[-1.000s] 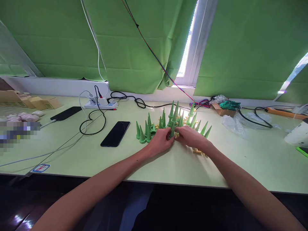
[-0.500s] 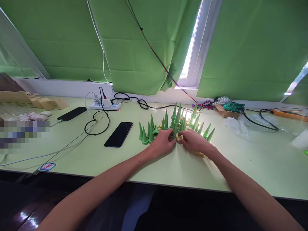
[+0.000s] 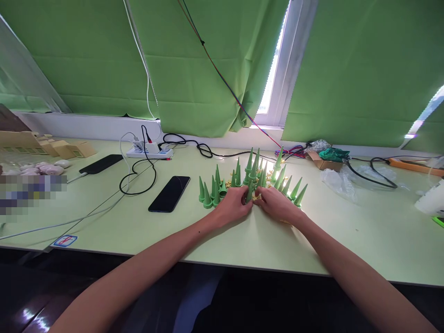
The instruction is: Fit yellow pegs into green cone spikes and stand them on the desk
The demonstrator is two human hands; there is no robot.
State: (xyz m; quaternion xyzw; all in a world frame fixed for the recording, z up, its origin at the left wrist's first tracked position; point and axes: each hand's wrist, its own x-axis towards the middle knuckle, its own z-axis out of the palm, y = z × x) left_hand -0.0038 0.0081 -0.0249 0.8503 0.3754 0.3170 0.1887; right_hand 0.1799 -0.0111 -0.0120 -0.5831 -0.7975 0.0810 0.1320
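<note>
My left hand [image 3: 235,202] is closed around a green pointed cone [image 3: 249,191], its thumb and fingers on the cone's sides. Close beside it, my right hand [image 3: 274,201] has its fingers bent in a pinch near a small pale yellow piece [image 3: 256,198]; whether it grips that piece is too small to tell. Several more green cones [image 3: 207,196] stand upright to the left of and behind my hands. Others lean to the right, by my right wrist [image 3: 300,196]. Small yellowish pieces [image 3: 229,183] lie among the cones.
A black phone [image 3: 169,194] lies left of the cones, and another dark phone [image 3: 101,163] is farther left on a cable. A white power strip [image 3: 150,152] with black cables is at the back. Clear plastic bags [image 3: 338,184] and a small cardboard box [image 3: 324,161] are at the right.
My right hand has shifted slightly left, closer to the left hand. The left hand still holds the cone. The whole view has moved a little.
</note>
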